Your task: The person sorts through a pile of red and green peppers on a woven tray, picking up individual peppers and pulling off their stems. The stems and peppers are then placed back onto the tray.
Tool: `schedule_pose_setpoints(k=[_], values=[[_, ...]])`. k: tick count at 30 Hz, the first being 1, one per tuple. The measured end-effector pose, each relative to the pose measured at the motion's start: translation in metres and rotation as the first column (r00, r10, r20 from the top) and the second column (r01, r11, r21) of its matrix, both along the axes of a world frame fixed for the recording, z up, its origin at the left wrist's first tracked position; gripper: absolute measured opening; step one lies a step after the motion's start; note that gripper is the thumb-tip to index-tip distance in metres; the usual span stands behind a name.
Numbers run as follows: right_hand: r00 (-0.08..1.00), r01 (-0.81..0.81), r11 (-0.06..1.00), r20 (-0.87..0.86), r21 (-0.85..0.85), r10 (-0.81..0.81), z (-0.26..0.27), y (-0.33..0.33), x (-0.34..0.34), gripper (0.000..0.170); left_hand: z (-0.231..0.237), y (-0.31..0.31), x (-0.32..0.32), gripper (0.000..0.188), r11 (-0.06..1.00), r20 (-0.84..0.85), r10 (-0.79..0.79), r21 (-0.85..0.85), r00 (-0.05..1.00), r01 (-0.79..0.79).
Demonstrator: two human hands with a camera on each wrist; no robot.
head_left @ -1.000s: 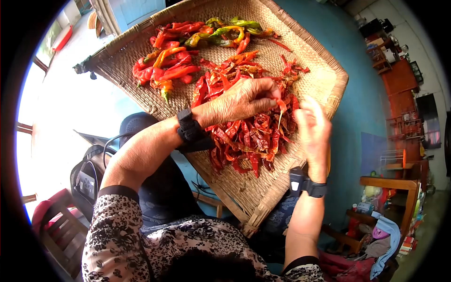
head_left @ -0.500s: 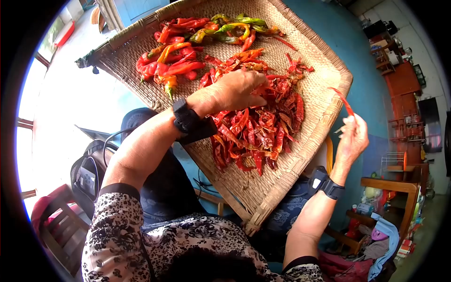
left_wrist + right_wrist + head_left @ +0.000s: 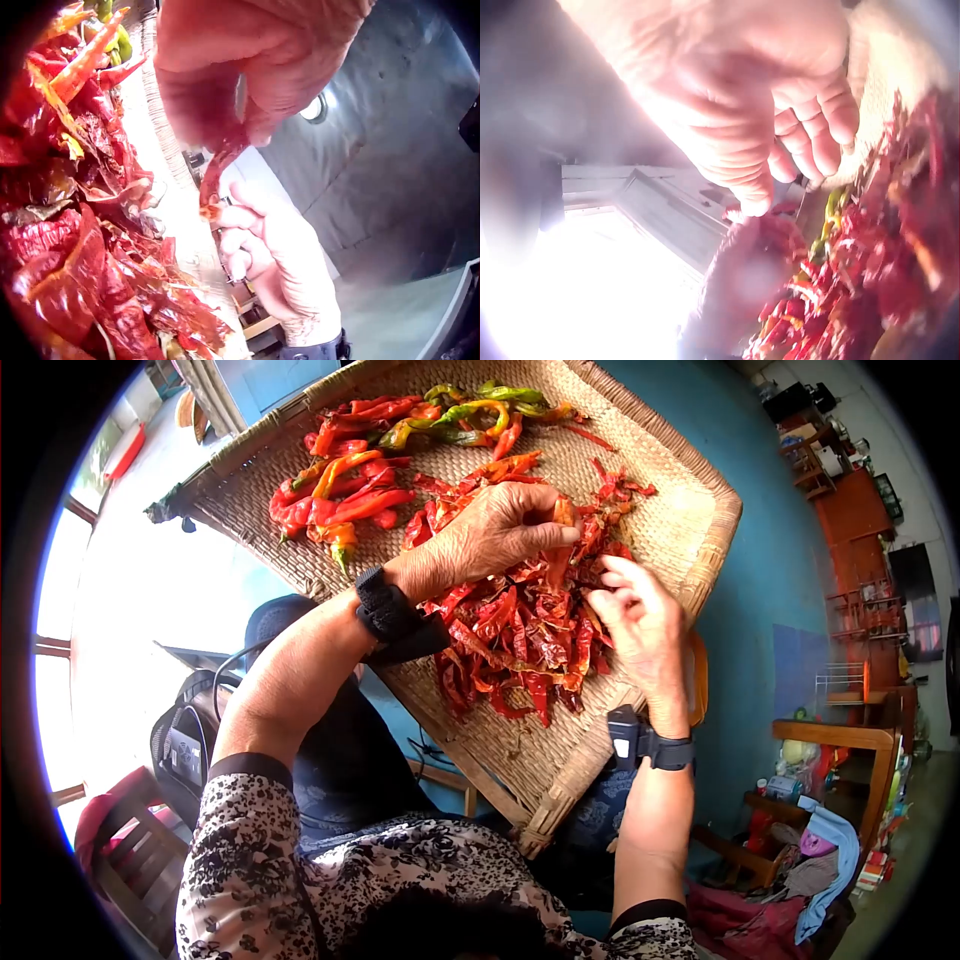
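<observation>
Over a heap of dried red chilies (image 3: 520, 650), my left hand (image 3: 490, 535) pinches one red chili (image 3: 216, 169) between thumb and fingers. The chili's paler stem end points toward my right hand (image 3: 645, 620), whose loosely bent fingers are close to that end in the left wrist view. In the right wrist view, the thumb of my right hand (image 3: 735, 112) stands apart from the other fingers. The heap lies on a woven tray (image 3: 690, 470) below both hands.
Fresher red peppers (image 3: 345, 500) and green ones (image 3: 470, 420) lie toward the tray's far side. The tray has a raised rim. A wooden chair (image 3: 130, 850) stands at the lower left, and clothes (image 3: 830, 850) hang over furniture at the right.
My right hand swung out past the tray's right edge with a red chili, then came back without it. My left hand reached into the heap and now holds a chili up.
</observation>
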State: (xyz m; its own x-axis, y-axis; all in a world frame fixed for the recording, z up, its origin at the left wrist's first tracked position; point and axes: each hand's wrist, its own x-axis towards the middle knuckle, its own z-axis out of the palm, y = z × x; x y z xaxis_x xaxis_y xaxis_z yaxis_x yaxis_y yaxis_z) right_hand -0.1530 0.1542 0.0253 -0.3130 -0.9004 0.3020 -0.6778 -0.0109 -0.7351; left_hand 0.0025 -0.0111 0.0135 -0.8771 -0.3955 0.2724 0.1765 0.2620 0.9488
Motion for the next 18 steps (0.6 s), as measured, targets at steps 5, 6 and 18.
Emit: schedule_pose_setpoints(k=[5,6,18], values=[[0.996,-0.063,0.998,-0.066,-0.010,0.063,-0.003,-0.019,0.018,0.018,-0.007,0.007,-0.003,0.015,0.995,-0.102,-0.066,0.068,0.993,0.073],[0.993,-0.051,0.999,-0.110,0.005,0.051,-0.001,-0.019,0.020,0.017,-0.009,0.008,-0.003,0.018,0.990,-0.090,-0.089,0.098,0.992,0.098],[0.505,0.749,0.655,-0.551,-0.102,-0.664,0.018,0.056,-0.093,0.015,-0.044,0.071,-0.006,0.037,0.490,-0.074,-0.180,-0.871,0.981,0.024]])
